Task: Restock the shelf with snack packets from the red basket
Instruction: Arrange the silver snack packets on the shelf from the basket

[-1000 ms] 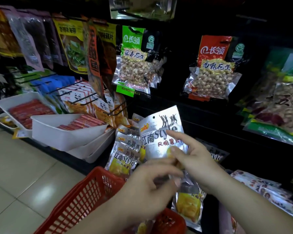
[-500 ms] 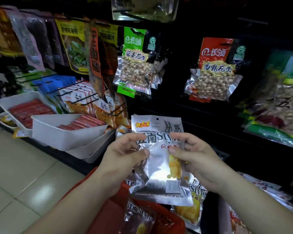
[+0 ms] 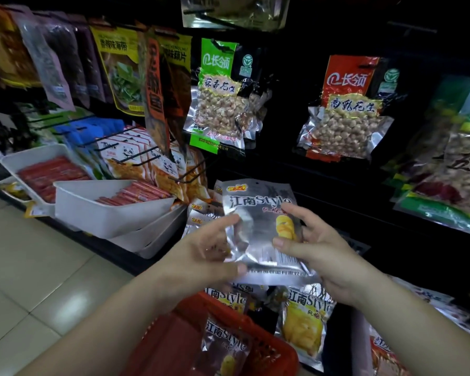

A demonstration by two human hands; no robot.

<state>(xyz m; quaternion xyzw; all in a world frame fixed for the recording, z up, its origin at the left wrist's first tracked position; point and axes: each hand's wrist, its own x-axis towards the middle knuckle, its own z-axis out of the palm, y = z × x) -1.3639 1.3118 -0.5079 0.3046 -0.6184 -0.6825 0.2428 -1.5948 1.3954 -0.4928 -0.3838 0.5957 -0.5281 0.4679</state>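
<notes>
Dark store shelving (image 3: 337, 185) fills the view ahead of you, with a pale tiled floor (image 3: 25, 267) at lower left.

**Held item.** You hold one silver snack packet (image 3: 255, 240) upright in front of the shelving, printed side toward you, between both hands.
- Your left hand (image 3: 198, 256) grips the packet's left edge. The left fingers (image 3: 229, 222) are curled against the foil, one at mid-height and one near the bottom corner.
- Your right hand (image 3: 320, 259) grips the right edge. The thumb lies across the front beside the yellow picture, and the right fingers (image 3: 291, 210) curl onto the front higher up.
- Neither hand's fingers are spread.

**Below the fingers.** The red basket (image 3: 174, 346) sits under your left forearm and hand. A matching basket packet (image 3: 225, 346) lies in it. Just right of the basket, below your right fingers, a yellow-pictured packet (image 3: 304, 321) of the same brand sits against the shelf front.

**Behind the left fingers.** A row of like packets (image 3: 201, 213) shows partly, hidden below by your hand.

**Above the fingers.** A green-topped peanut packet (image 3: 217, 104) hangs above your left fingers. A red-topped peanut packet (image 3: 347, 109) hangs above and right of your right fingers.

**Left of the left fingers.** White trays (image 3: 106, 221) hold red sausage sticks (image 3: 136, 194). Panda-printed packets (image 3: 125, 158) hang on hooks above the trays.
</notes>
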